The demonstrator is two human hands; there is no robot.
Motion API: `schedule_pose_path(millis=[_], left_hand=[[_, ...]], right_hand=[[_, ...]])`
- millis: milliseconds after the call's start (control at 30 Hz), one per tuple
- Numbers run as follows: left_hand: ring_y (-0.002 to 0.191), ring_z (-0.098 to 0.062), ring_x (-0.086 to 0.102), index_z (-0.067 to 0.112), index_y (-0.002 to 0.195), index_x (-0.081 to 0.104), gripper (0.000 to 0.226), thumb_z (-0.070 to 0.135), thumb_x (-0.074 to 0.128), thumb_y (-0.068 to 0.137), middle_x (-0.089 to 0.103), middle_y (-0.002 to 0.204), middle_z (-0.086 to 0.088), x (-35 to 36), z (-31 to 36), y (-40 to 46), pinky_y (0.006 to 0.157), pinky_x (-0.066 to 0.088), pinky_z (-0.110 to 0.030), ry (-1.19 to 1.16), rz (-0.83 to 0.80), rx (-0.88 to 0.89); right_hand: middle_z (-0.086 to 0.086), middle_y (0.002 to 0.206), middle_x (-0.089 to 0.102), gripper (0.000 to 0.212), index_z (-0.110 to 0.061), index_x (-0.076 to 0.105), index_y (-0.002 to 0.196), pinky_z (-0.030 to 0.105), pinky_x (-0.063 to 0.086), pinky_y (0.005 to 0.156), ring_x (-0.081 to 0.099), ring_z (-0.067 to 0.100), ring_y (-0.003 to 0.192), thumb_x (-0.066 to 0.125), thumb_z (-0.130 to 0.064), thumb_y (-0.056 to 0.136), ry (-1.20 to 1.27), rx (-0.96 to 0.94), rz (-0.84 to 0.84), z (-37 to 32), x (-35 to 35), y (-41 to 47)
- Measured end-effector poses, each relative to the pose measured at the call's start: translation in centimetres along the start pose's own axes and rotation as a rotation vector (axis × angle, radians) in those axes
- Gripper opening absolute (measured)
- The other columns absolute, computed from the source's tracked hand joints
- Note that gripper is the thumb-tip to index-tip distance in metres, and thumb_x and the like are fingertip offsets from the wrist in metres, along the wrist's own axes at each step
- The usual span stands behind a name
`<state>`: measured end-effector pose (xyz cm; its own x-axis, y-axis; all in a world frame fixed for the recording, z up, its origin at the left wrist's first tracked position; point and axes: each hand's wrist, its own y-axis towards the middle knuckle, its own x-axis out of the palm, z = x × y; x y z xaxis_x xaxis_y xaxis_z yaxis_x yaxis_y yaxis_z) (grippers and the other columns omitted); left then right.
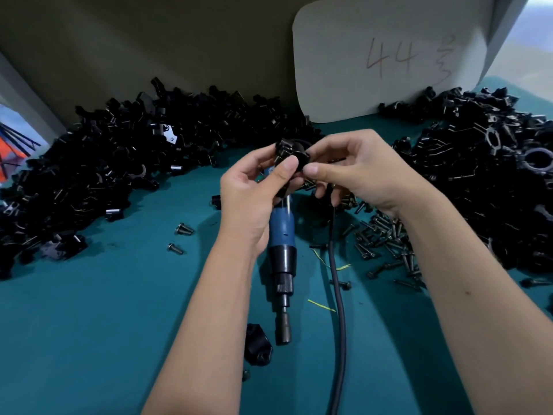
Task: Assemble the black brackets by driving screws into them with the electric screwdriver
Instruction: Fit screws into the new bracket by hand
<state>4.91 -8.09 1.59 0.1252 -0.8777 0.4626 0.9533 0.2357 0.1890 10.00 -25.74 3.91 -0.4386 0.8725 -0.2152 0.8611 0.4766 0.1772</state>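
Note:
Both hands meet at the middle of the view around one black bracket (291, 152). My left hand (253, 193) grips it from the left with thumb and curled fingers. My right hand (356, 169) pinches it from the right between thumb and forefinger. The blue and black electric screwdriver (282, 256) lies on the green table below my hands, its bit pointing toward me, and neither hand holds it. Its black cable (338, 295) runs toward the near edge. A pile of dark screws (386, 238) lies under my right wrist.
Large heaps of black brackets lie at the left (98, 163) and the right (484, 175). A single black bracket (258, 344) sits near the screwdriver tip. Two loose screws (179, 238) lie left of my left arm. A white card marked 44 (386, 55) leans on the back wall.

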Motion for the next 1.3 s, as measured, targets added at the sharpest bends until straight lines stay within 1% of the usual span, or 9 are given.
schedule_pose_path(millis=[167,400,600,733,833,967,1100,1167,1300], left_hand=[[0.074,-0.018,0.075,0.014,0.09,0.078,0.025,0.009,0.082,0.066,0.077,0.088,-0.005,0.3,0.2,0.0,0.068,0.059,-0.023,-0.036,0.024,-0.075],[0.079,-0.016,0.075,0.016,0.083,0.083,0.01,0.016,0.078,0.075,0.078,0.089,-0.006,0.4,0.5,-0.2,0.071,0.059,-0.022,-0.005,-0.086,-0.115],[0.08,-0.016,0.075,0.016,0.084,0.083,0.009,0.019,0.077,0.078,0.078,0.088,-0.004,0.5,0.7,-0.4,0.07,0.059,-0.022,0.008,-0.094,-0.105],[0.076,-0.017,0.075,0.015,0.083,0.082,0.011,0.019,0.079,0.074,0.078,0.087,-0.005,0.7,0.6,-0.4,0.068,0.059,-0.022,0.051,-0.088,-0.085],[0.072,-0.019,0.073,0.011,0.092,0.079,0.02,0.018,0.08,0.073,0.078,0.088,-0.007,1.0,0.6,-0.3,0.066,0.059,-0.023,0.068,-0.088,-0.059],[0.071,-0.021,0.073,0.006,0.092,0.077,0.023,0.014,0.083,0.071,0.076,0.085,-0.006,1.9,0.3,-0.5,0.068,0.061,-0.028,0.013,-0.037,-0.038],[0.071,-0.02,0.074,0.011,0.087,0.08,0.015,0.015,0.082,0.072,0.077,0.083,-0.005,2.2,0.2,-0.7,0.071,0.064,-0.031,0.042,-0.067,-0.04],[0.07,-0.021,0.074,0.009,0.089,0.078,0.019,0.015,0.082,0.072,0.077,0.082,-0.005,2.1,0.4,-0.6,0.07,0.064,-0.031,0.05,-0.064,-0.049],[0.067,-0.02,0.074,0.004,0.094,0.074,0.027,0.016,0.081,0.071,0.076,0.08,-0.006,2.2,0.2,-0.8,0.066,0.062,-0.028,0.052,-0.028,-0.06]], right_hand=[[0.011,0.093,0.077,0.023,-0.006,0.073,0.114,0.031,0.058,0.053,0.072,0.023,0.073,0.078,-0.012,0.092,0.013,0.003,-0.016,-0.2,-0.2,-0.3],[0.018,0.093,0.075,0.021,-0.002,0.073,0.111,0.029,0.058,0.053,0.074,0.024,0.074,0.077,-0.007,0.092,0.019,-0.019,-0.039,-0.7,-0.9,-0.5],[0.01,0.088,0.075,0.02,-0.003,0.071,0.112,0.029,0.057,0.052,0.073,0.026,0.073,0.076,-0.007,0.092,0.036,0.001,-0.064,-0.9,-0.8,-0.7],[0.014,0.09,0.075,0.018,-0.005,0.072,0.109,0.029,0.058,0.053,0.073,0.025,0.073,0.076,-0.007,0.092,-0.011,0.044,-0.105,-1.2,-1.2,-0.8],[0.014,0.091,0.077,0.016,-0.009,0.074,0.108,0.029,0.059,0.053,0.074,0.024,0.073,0.076,-0.007,0.092,-0.069,0.074,-0.118,-2.0,-1.7,-0.9],[0.013,0.08,0.077,0.009,-0.008,0.072,0.098,0.027,0.059,0.052,0.077,0.023,0.069,0.077,-0.003,0.091,-0.337,0.216,-0.127,-3.2,-3.3,-1.3],[0.006,0.077,0.078,0.021,-0.013,0.076,0.095,0.025,0.059,0.056,0.078,0.02,0.071,0.073,0.007,0.089,-0.698,0.508,-0.346,-3.8,-5.0,-2.5],[0.004,0.075,0.078,0.024,-0.017,0.077,0.092,0.025,0.058,0.055,0.077,0.021,0.07,0.075,0.006,0.086,-0.827,0.536,-0.374,-3.8,-5.1,-3.2],[0.004,0.077,0.076,0.017,-0.019,0.075,0.089,0.026,0.058,0.053,0.076,0.026,0.067,0.087,-0.009,0.082,-0.942,0.504,-0.36,-3.2,-4.4,-4.1]])
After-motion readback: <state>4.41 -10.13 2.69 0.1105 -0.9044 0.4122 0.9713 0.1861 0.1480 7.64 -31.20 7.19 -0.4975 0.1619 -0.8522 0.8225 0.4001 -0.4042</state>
